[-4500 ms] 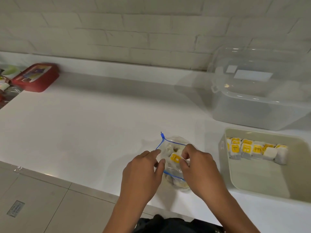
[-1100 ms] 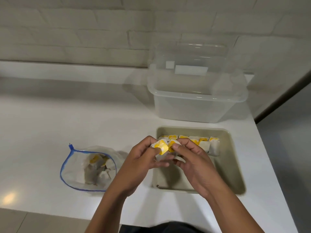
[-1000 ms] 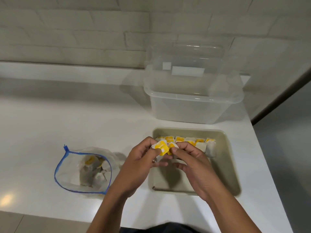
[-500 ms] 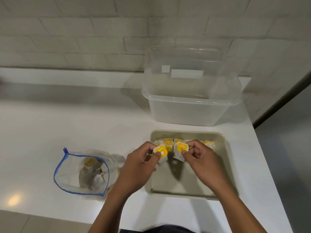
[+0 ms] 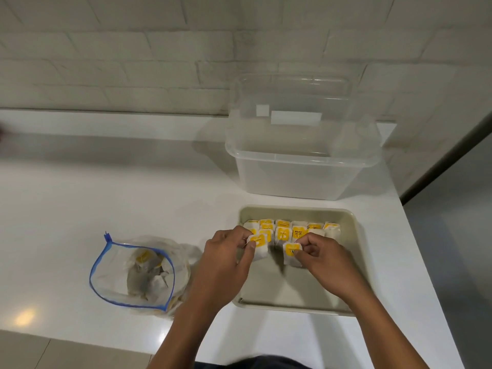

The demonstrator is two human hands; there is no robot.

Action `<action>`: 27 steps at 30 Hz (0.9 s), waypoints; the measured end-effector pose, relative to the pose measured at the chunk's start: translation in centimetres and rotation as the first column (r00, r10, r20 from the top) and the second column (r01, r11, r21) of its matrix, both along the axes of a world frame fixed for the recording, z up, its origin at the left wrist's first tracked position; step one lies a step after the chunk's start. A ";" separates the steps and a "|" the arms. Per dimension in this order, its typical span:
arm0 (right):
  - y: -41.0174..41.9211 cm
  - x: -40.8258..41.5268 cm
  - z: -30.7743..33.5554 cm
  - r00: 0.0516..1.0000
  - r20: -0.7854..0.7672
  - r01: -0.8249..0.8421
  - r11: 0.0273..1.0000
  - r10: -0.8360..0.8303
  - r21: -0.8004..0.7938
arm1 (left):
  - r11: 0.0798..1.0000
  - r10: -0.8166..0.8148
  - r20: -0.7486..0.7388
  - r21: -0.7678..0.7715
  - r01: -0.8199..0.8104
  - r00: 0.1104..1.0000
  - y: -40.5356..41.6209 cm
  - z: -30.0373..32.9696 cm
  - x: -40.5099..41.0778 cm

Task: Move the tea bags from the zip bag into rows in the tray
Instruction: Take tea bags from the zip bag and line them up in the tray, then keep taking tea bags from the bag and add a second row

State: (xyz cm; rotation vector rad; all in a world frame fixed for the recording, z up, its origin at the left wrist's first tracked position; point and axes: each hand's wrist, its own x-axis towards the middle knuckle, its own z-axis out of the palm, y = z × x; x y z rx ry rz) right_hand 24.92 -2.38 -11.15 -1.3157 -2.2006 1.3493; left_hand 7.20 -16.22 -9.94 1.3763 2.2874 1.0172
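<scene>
A beige tray (image 5: 356,235) sits on the white counter, with a row of yellow-tagged tea bags (image 5: 283,225) along its far wall and a few more in front of them. My left hand (image 5: 226,259) pinches one tea bag (image 5: 259,246) at the tray's left side. My right hand (image 5: 324,258) pinches another tea bag (image 5: 291,253) just in front of the rows. The open zip bag (image 5: 133,272), blue-rimmed, lies left of the tray with several tea bags inside.
A clear plastic bin (image 5: 300,155) with its lid leaning on the brick wall stands behind the tray. The counter's right edge (image 5: 415,235) runs close beside the tray, and its front edge is near my forearms.
Both hands left the zip bag and came over the tray with tea bags. In the last second they separated, each with one tea bag, and sank toward the tray floor.
</scene>
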 end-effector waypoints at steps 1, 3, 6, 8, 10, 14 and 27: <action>0.1 0.0 -0.2 1.000 0.001 -0.006 1.000 0.006 -0.029 | 1.000 0.006 -0.004 0.009 -0.006 1.000 -0.1 -0.2 0.0; 0.1 -0.3 -0.8 1.000 0.011 -0.024 0.996 0.025 -0.080 | 1.000 0.021 -0.003 0.021 -0.021 1.000 -0.1 -0.5 0.0; 0.4 -0.9 -2.0 0.999 0.029 -0.025 0.990 0.029 -0.138 | 0.998 0.033 0.000 0.045 -0.033 0.999 -0.2 -0.5 0.0; 0.7 -1.4 -2.6 0.998 0.058 -0.031 0.990 0.039 -0.135 | 0.998 0.037 -0.001 0.051 -0.037 0.999 -0.3 -0.5 -0.1; 0.9 -2.0 -2.9 0.994 0.098 -0.037 0.992 0.048 -0.120 | 0.998 0.036 -0.006 0.049 -0.036 0.999 -0.4 -0.6 -0.2; 1.3 -2.9 -3.1 0.978 0.206 -0.031 0.999 0.028 0.012 | 0.997 0.029 -0.023 0.069 -0.027 0.999 -0.6 -0.5 -0.3; 1.6 -4.2 -3.9 0.913 0.400 -0.003 0.979 -0.080 0.204 | 0.998 -0.009 -0.054 0.058 0.012 0.999 -1.2 -0.2 -0.3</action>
